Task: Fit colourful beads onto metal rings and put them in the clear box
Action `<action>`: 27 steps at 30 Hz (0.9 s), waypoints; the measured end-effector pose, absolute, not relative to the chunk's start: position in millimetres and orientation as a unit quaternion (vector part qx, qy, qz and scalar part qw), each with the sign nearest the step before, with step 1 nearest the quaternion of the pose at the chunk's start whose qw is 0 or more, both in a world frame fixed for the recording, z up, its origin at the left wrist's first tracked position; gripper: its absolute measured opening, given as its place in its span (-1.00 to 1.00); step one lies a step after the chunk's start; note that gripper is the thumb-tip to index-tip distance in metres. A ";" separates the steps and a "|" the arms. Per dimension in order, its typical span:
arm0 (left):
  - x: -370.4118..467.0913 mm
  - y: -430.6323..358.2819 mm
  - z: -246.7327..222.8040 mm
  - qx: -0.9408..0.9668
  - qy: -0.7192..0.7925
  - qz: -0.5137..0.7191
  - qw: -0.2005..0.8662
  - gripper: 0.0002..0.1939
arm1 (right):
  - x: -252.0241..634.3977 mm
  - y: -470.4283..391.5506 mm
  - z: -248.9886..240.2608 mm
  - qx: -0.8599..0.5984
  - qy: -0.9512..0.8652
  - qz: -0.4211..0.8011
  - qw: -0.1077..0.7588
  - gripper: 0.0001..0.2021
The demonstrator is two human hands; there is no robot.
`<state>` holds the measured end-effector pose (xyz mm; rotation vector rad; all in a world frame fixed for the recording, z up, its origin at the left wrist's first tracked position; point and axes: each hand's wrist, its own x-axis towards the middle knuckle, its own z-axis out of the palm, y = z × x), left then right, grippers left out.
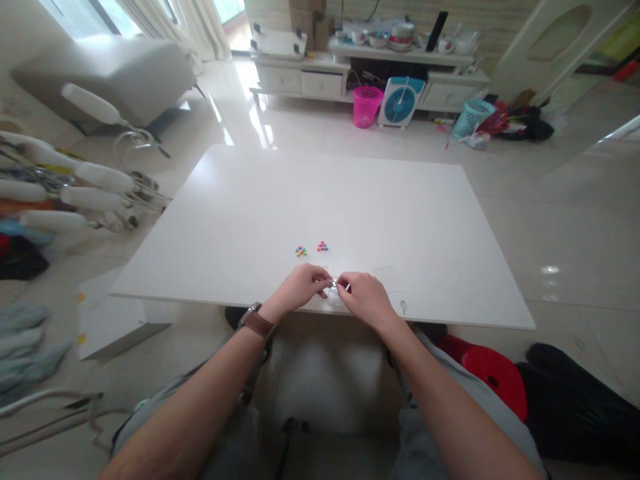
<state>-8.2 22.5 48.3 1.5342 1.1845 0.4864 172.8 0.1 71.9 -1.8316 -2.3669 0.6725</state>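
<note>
At the near edge of the white table [380, 213], my left hand [309, 285] and my right hand [361, 293] meet with fingers closed in a pinch. Between the fingertips is a small shiny piece [333, 284], too small to name. Something clear lies under the hands. Just beyond them sit two little piles of beads: a multicoloured pile [301, 251] on the left and a mostly pink and red pile [323, 247] on the right. Right of my right hand lies a small clear, rounded item [403, 307]. A faint transparent outline [385, 272] shows beyond that hand.
Beneath the table's right front corner stands a red stool [493, 373]. White-padded metal frames [95, 177] are at the left. Across the floor, a pink basket [367, 107] and a blue fan [401, 101] stand before the low cabinet [285, 81].
</note>
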 end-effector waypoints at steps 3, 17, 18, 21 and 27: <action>-9.7 22.7 47.7 0.655 0.495 0.207 0.532 -0.84 | 173.2 0.3 71.6 -0.599 -0.771 0.214 0.038 -0.81; -8.2 22.2 41.4 0.632 0.493 0.224 0.555 -0.85 | 172.8 0.3 70.8 -0.597 -0.772 0.214 0.038 -0.79; -8.2 22.2 40.8 0.630 0.493 0.225 0.556 -0.84 | 172.8 0.3 71.0 -0.596 -0.773 0.214 0.039 -0.79; -8.2 22.0 40.0 0.637 0.483 0.225 0.557 -0.86 | 172.9 0.0 71.9 -0.595 -0.774 0.213 0.042 -0.79; -7.2 21.1 43.0 0.643 0.484 0.220 0.551 -0.87 | 172.7 -0.5 73.0 -0.596 -0.771 0.220 0.042 -0.77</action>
